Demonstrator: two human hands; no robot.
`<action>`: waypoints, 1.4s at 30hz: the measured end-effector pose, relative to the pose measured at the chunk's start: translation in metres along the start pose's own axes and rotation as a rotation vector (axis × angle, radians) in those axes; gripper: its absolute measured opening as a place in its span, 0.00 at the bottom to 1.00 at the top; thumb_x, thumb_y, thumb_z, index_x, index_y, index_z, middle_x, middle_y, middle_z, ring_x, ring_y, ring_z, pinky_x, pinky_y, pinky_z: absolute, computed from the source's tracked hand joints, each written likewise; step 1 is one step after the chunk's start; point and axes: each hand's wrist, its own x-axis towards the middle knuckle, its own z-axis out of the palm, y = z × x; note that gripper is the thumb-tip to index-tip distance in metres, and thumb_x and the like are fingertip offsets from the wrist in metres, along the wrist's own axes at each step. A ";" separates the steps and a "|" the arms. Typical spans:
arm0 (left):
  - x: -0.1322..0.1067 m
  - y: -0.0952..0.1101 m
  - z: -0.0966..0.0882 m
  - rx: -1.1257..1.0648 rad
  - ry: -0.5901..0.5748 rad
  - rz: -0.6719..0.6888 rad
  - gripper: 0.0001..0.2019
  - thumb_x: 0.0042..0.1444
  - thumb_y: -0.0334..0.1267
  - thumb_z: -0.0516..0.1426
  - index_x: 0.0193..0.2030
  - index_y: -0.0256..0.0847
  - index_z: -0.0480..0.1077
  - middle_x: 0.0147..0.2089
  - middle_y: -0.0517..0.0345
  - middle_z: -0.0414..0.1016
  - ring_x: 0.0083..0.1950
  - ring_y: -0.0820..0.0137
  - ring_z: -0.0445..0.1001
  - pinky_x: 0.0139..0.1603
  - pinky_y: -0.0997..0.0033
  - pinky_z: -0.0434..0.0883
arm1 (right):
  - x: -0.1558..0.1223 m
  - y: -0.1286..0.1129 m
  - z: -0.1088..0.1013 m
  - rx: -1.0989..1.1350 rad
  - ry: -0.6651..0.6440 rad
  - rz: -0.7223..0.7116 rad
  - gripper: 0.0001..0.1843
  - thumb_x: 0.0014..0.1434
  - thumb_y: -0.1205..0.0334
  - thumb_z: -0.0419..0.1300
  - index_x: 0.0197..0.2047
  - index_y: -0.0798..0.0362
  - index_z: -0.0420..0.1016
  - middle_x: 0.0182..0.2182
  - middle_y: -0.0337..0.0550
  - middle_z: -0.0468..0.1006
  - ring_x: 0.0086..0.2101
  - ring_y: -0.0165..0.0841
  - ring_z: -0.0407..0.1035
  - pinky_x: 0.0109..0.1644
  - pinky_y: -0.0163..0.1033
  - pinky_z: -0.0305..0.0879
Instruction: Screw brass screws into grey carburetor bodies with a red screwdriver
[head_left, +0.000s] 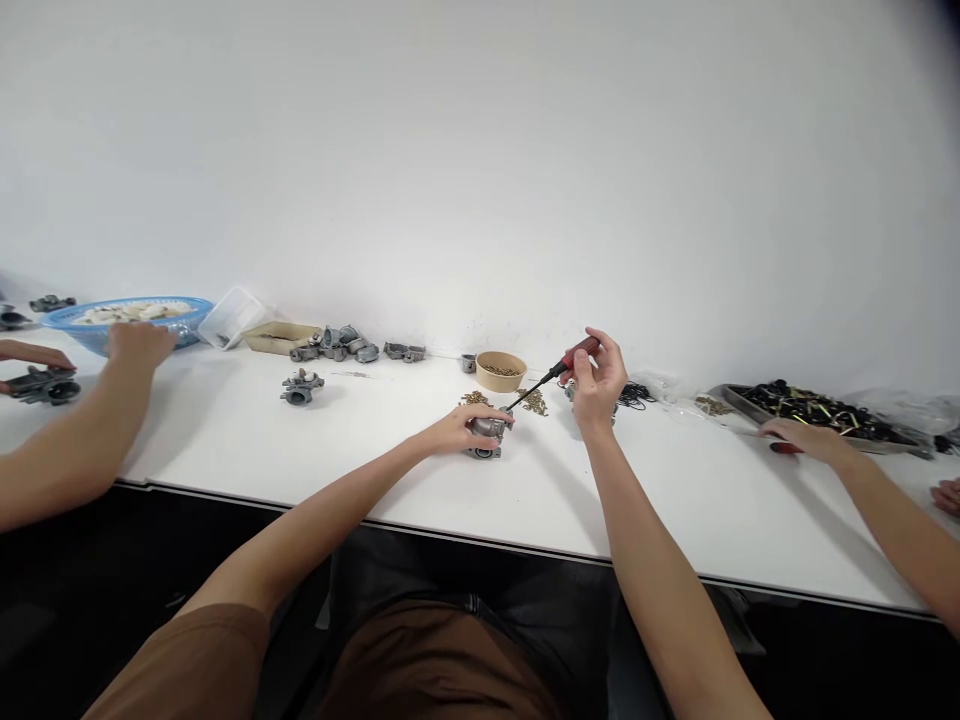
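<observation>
My left hand (459, 430) grips a small grey metal casting (489, 434) that rests on the white table (360, 450). My right hand (596, 378) is closed round the red handle of a screwdriver (559, 370), held up above the table. Its dark shaft slants down to the left, and the tip touches the top of the casting. Small brass screws (534, 401) lie scattered just behind the casting.
A tan bowl (500, 371) of screws stands behind. More grey castings (337, 345) and one lone casting (301, 386) lie to the left, near a blue basket (127, 318). Another person's arm (82, 430) works at the left. A second person's hand (799, 437) reaches by a tray (817, 408) of dark parts.
</observation>
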 end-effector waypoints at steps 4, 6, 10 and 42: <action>0.001 -0.004 0.001 -0.002 0.024 -0.014 0.26 0.55 0.47 0.67 0.60 0.47 0.75 0.59 0.52 0.74 0.60 0.57 0.70 0.63 0.55 0.67 | -0.001 0.000 -0.001 0.019 -0.081 0.016 0.24 0.63 0.46 0.60 0.57 0.49 0.69 0.33 0.40 0.68 0.32 0.32 0.71 0.24 0.33 0.68; 0.001 -0.005 0.002 0.020 0.034 -0.026 0.26 0.54 0.48 0.67 0.60 0.48 0.74 0.60 0.52 0.74 0.61 0.57 0.70 0.64 0.54 0.66 | -0.004 0.000 -0.001 0.012 -0.154 0.025 0.24 0.63 0.47 0.61 0.58 0.49 0.69 0.33 0.40 0.69 0.32 0.32 0.71 0.25 0.34 0.68; 0.002 -0.007 0.002 0.048 0.036 -0.030 0.26 0.55 0.48 0.67 0.61 0.49 0.74 0.60 0.53 0.73 0.60 0.57 0.70 0.64 0.54 0.66 | -0.010 0.001 0.003 -0.015 -0.247 0.053 0.24 0.64 0.48 0.60 0.60 0.49 0.69 0.34 0.41 0.72 0.33 0.33 0.72 0.27 0.35 0.69; 0.004 0.005 0.004 0.043 -0.040 0.027 0.26 0.56 0.49 0.66 0.60 0.46 0.74 0.53 0.51 0.75 0.53 0.60 0.73 0.58 0.59 0.69 | -0.009 -0.025 0.025 0.044 -0.535 0.115 0.28 0.57 0.49 0.68 0.58 0.47 0.70 0.41 0.44 0.77 0.36 0.34 0.74 0.44 0.44 0.77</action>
